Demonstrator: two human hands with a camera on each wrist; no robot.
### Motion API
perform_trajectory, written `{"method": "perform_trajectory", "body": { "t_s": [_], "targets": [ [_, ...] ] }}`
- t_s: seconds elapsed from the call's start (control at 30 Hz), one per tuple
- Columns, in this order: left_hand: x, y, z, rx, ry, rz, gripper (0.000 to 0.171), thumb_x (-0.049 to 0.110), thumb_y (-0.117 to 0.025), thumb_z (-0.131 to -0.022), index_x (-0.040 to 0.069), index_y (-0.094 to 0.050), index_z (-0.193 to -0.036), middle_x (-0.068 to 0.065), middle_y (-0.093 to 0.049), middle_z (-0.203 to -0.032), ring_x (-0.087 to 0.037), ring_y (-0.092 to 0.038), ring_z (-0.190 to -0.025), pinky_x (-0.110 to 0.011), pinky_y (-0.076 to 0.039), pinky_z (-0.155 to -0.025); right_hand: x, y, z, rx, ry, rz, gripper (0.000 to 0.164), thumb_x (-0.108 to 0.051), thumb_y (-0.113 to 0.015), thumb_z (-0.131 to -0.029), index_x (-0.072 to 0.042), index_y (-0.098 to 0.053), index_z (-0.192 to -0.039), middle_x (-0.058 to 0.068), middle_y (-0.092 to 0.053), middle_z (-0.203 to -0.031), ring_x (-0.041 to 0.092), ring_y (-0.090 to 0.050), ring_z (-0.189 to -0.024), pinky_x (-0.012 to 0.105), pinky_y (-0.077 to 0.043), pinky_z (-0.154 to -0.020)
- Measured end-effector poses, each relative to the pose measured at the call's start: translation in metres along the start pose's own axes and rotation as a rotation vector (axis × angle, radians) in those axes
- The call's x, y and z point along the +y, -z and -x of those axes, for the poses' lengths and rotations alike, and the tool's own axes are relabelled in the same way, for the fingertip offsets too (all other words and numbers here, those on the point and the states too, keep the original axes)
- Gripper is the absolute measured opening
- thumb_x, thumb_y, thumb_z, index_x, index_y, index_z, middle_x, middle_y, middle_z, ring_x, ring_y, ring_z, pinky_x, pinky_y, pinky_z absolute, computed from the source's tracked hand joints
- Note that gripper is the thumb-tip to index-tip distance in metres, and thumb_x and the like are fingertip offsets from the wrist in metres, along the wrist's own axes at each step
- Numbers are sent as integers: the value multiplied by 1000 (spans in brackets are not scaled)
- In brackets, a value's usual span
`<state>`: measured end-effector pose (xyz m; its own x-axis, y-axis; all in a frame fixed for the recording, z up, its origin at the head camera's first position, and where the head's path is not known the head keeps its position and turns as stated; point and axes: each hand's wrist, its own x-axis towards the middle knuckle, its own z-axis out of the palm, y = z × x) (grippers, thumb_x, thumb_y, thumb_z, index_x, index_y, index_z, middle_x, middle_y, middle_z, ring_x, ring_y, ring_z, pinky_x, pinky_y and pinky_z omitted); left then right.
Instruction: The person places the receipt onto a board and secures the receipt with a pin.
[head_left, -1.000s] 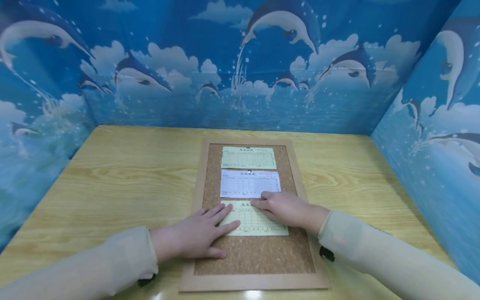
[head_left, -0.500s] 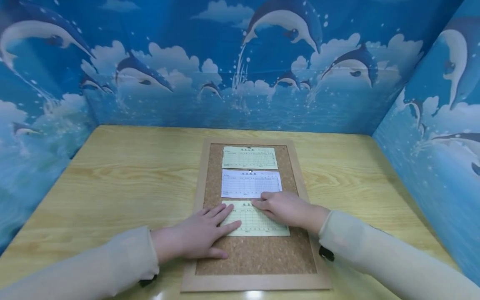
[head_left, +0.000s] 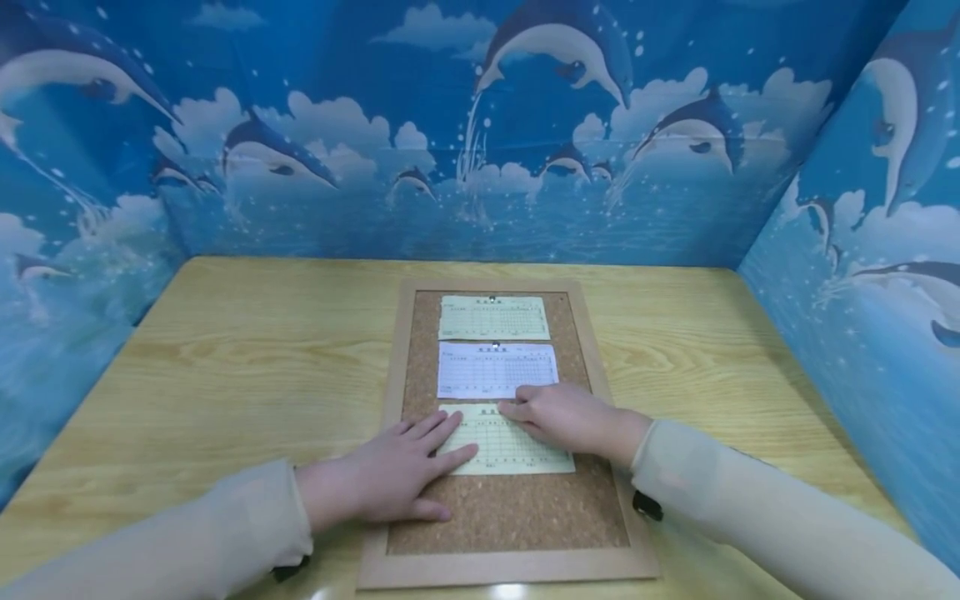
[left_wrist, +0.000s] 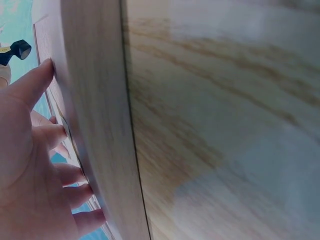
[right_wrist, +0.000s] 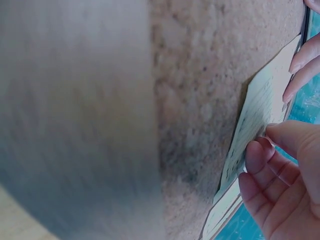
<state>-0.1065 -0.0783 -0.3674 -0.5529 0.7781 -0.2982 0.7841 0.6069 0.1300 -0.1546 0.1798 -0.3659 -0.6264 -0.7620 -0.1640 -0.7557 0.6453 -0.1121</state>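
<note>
A wood-framed corkboard (head_left: 510, 517) lies on the table. On its lower half is a pale green printed form (head_left: 487, 454). My left hand (head_left: 386, 475) rests with spread, straight fingers over the form's left edge and the cork. At the form's top middle, my right hand (head_left: 573, 417) has thumb and index finger brought together on what appears to be a pushpin, almost wholly covered by the fingertips. The right wrist view shows those curled fingers (right_wrist: 256, 157) against the form (right_wrist: 250, 112). Above are a white form (head_left: 480, 371) and another green form (head_left: 495, 318), each with a silver pushpin at its top.
The board's wooden frame (head_left: 510, 571) surrounds the cork, with bare cork below the lowest form. Wood-grain tabletop (head_left: 285, 350) extends on both sides. A blue dolphin-printed backdrop (head_left: 450, 208) encloses the back and sides.
The head view has shifted slightly. Both hands keep the same places on the lowest form, and the forms stay where they were.
</note>
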Motion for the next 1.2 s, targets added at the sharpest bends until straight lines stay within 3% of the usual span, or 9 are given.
{"method": "perform_trajectory", "body": {
  "t_s": [0.47,0.63,1.0,1.2],
  "targets": [
    [0,-2,-2,1,-5,-23,75,64,-41,-88,26,-24,-149,-16,-9,-154,-34,-13,-139,-52,-26,-104,-1,1,0,-10,-13,-7,33,-21,-52,-97,-16,-58,-128,-6,-48,-74,7,-39,-52,22,-36,-47],
    [0,-1,-1,-3,-1,-25,74,64,-42,-88,26,-24,-149,-16,-9,-154,-34,-13,-139,-52,-26,-105,-2,2,-1,-18,1,0,33,-20,-54,-96,-14,-59,-128,-4,-53,-78,7,-41,-54,22,-39,-49],
    [0,1,-2,19,-12,-30,75,64,-45,-86,24,-29,-148,-17,-14,-153,-35,-19,-138,-52,-28,-103,-3,6,-5,-60,-3,-3,33,-18,-57,-94,-12,-59,-127,3,-65,-103,14,-62,-82,29,-51,-71],
    [-1,2,-1,31,-21,-40,74,63,-46,-86,23,-31,-147,-18,-18,-152,-35,-22,-137,-51,-29,-103,-7,8,-9,-55,11,35,31,-16,-57,-92,-9,-62,-122,6,-66,-105,19,-64,-88,32,-52,-75]
  ]
}}
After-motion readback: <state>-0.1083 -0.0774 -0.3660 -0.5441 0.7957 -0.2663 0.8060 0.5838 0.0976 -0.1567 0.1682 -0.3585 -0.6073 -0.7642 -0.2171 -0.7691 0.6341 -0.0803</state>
